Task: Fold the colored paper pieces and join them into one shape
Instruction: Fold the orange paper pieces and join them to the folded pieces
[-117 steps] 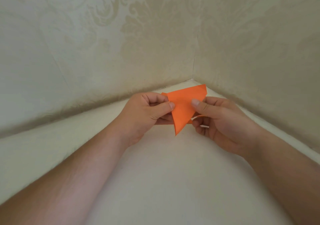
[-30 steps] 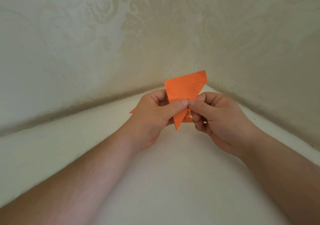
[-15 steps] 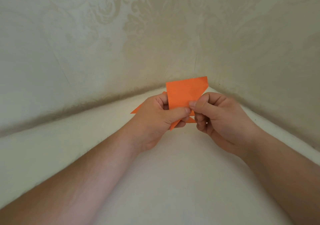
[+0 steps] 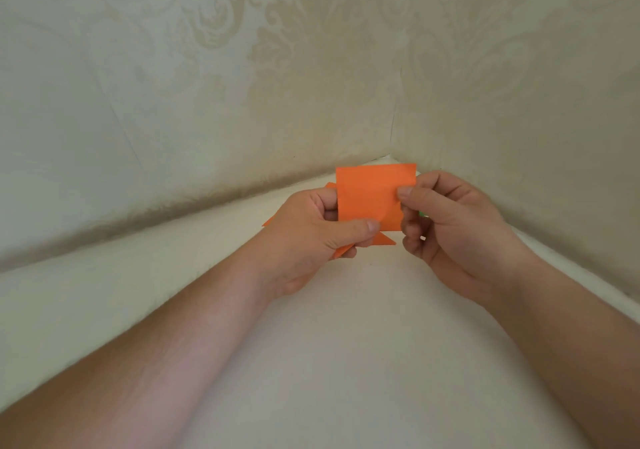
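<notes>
Pinched from both sides, the paper is held above the tabletop, a little short of the corner where the two walls meet. The left hand grips its lower left part, thumb laid across the front near the bottom edge and fingers curled behind. The right hand pinches the right edge, thumb tip on the front face, other fingers curled behind.

The paper shows a square orange face toward the camera, roughly upright. Orange points stick out below it and to the left, behind the left hand; they look like flaps of the same folded piece, though a second orange piece tucked behind cannot be ruled out. A small fleck of green shows by the right fingers, too little to say what it is.

The step in hand seems to be folding this one unit, with a flap being squared up before creasing. Joining has likely not begun. Next, the edges need aligning, then a firm press along the fold while the left thumb keeps the layers from slipping.
</notes>
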The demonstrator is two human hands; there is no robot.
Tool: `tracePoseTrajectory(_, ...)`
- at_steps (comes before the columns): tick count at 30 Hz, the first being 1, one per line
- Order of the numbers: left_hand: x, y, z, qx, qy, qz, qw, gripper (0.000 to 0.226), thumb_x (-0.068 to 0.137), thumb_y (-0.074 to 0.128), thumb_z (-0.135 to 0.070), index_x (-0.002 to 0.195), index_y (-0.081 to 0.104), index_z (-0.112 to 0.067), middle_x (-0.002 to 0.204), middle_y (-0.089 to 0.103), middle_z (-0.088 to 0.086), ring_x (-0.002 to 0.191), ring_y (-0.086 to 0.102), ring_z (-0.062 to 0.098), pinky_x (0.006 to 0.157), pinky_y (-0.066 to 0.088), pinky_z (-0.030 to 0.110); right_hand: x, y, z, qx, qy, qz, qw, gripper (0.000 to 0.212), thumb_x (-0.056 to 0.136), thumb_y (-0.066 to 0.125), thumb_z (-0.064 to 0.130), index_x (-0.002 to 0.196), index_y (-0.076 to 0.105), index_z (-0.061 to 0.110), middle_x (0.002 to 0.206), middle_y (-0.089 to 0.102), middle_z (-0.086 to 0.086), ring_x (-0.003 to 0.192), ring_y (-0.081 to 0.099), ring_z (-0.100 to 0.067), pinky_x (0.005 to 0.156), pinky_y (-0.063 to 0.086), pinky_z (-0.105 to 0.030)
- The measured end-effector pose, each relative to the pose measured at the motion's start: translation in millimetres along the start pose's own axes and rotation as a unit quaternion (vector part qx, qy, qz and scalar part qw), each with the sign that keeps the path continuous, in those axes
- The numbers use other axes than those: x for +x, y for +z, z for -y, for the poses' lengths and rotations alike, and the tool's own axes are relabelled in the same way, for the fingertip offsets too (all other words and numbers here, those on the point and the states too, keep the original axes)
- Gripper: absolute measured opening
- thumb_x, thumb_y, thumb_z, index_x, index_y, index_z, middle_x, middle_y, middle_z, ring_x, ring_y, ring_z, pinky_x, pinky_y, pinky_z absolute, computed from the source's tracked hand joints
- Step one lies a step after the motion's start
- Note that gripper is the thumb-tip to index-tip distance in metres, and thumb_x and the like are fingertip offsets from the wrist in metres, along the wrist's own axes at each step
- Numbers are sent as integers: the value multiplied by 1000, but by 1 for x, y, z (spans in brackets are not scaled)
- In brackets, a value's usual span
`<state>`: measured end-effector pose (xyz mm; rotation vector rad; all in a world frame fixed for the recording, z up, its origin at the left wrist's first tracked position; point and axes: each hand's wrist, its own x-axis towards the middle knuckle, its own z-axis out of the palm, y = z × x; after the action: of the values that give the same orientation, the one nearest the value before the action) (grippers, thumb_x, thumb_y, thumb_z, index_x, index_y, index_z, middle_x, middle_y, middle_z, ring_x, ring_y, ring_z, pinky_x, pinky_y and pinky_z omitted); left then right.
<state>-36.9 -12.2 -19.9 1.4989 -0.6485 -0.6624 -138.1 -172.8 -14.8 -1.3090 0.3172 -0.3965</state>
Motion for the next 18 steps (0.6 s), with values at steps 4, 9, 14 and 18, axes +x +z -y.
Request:
tracePoseTrajectory(4,-2,-6,0,76,37,7,996,15,91,77,-12,105,73,-8,75,74,-1,63,66,9,55,48,20,2,-4,1,32,-6,-37,999,28,93,70,8,70,64,24,74,54,-2,55,45,-13,55,41,-26)
tracePoseTrajectory(9,0,-9,-3,97,44,-20,994,7,89,78,-24,93,74,-20,82,75,9,55,58,10,50,45,21,4,-6,0,27,-16,-57,998,20,95,69,11,77,64,18,67,53,1,56,47,-11,55,44,-23)
tracePoseTrajectory(14,0,-10,-1,97,53,-20,994,6,87,80,-25,88,74,-24,74,72,3,52,55,10,49,41,21,3,-5,-2,12,-10,-50,999,15,96,68,14,83,64,17,70,55,3,57,49,-10,56,46,-23)
tracePoseTrajectory(18,1,-13,2,130,71,-27,989,6,88,80,-31,90,76,-27,79,75,1,58,58,12,52,44,20,4,-6,-2,12,-3,-38,999,14,96,68,17,83,65,19,72,57,4,58,49,-12,58,45,-26)
